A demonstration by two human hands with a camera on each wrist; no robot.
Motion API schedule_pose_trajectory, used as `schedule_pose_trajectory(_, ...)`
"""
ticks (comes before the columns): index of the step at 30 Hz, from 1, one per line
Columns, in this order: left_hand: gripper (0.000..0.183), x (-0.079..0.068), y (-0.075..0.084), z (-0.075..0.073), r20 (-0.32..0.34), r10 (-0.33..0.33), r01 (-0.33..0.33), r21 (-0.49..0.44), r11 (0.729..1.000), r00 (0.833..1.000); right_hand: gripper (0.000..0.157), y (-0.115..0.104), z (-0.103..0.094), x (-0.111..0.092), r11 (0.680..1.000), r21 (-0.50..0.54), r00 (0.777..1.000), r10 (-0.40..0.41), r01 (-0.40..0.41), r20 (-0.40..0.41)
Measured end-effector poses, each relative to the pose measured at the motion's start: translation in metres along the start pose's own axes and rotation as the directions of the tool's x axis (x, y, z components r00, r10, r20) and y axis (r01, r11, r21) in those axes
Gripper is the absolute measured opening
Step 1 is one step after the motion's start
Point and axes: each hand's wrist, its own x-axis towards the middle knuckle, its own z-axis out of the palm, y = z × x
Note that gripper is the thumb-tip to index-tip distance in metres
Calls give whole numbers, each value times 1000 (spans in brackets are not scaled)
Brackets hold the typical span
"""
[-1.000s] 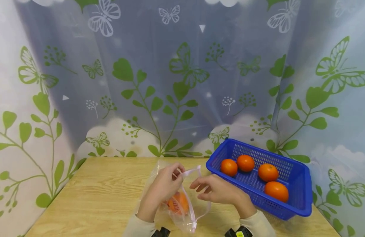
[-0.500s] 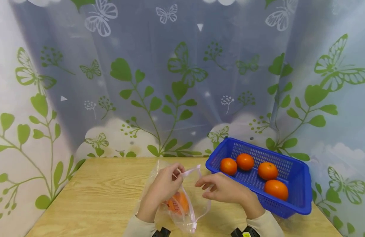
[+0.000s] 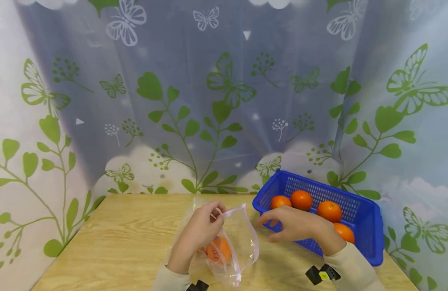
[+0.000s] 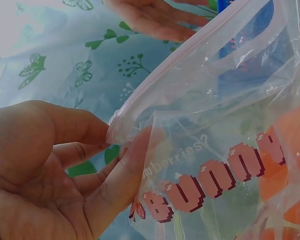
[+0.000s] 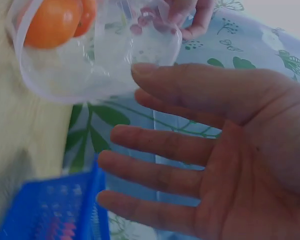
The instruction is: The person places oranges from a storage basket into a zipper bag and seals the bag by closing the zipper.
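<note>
Left of the blue basket (image 3: 366, 234), a clear bag (image 4: 205, 140) with orange fruit (image 3: 219, 251) inside was pinched at its top edge by the left hand (image 3: 205, 225), while the right hand (image 3: 292, 224) — empty, fingers extended — was held nearer the basket, the oranges (image 3: 329, 211) lying beyond it.

The bag (image 3: 234, 252) lies midway along the tabletop (image 3: 111, 238), left of the basket (image 3: 371, 228), its mouth facing right; fruit (image 3: 218, 250) sits inside. The left hand (image 3: 203, 226) is at the bag's rim. The basket is at the tabletop's back right corner, holding four oranges (image 3: 301, 200), two towards its left end, two farther right. The right hand (image 3: 294, 224) is right of the mouth, before the basket. Curtain (image 3: 187, 101) behind the back edge
</note>
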Motion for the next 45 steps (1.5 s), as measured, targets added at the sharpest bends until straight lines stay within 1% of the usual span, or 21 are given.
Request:
schedule_pose_trajectory(3,11,-1,-1,0,3,-4,4,1,1000,1000,44,1,-9,-6,998,-48,999,46,-45,22)
schedule_pose_trajectory(7,11,-2,-3,-1,-9,-4,5,9,1000,1000,44,4,-18,-10,995,-95,998,45,-42,36)
schedule_pose_trajectory(10,12,-2,-3,-1,-11,-1,1,13,1000,1000,44,7,-22,-12,994,-92,997,60,-55,50)
schedule_pose_trajectory(13,12,-1,-3,-1,-1,-1,1,9,1000,1000,43,9,-24,-14,993,-73,993,103,-98,65)
schedule_pose_trajectory(15,13,-1,-2,-1,2,-1,1,8,1000,1000,43,11,-24,-14,991,-74,990,119,-113,71)
schedule_pose_trajectory(21,12,-1,-1,0,12,-7,7,-12,1000,1000,43,16,-27,-16,989,-89,988,129,-122,82)
schedule_pose_trajectory(27,12,-1,-1,0,10,-12,12,-16,1000,1000,47,20,-34,-21,976,-75,973,213,-206,94)
schedule_pose_trajectory(32,12,-2,-2,0,8,-9,10,-14,1000,1000,47,31,-39,-26,969,-86,967,239,-231,92)
schedule_pose_trajectory(34,12,-2,-2,0,7,-8,8,-11,1000,1000,45,38,-41,-28,966,-96,964,249,-241,92)
schedule_pose_trajectory(37,12,-2,-2,0,8,-8,8,-11,1000,1000,42,47,-42,-32,955,-105,955,285,-276,82)
schedule_pose_trajectory(45,12,-1,-2,0,9,-7,7,-1,1000,1000,42,70,-45,-42,948,-156,956,288,-278,47)
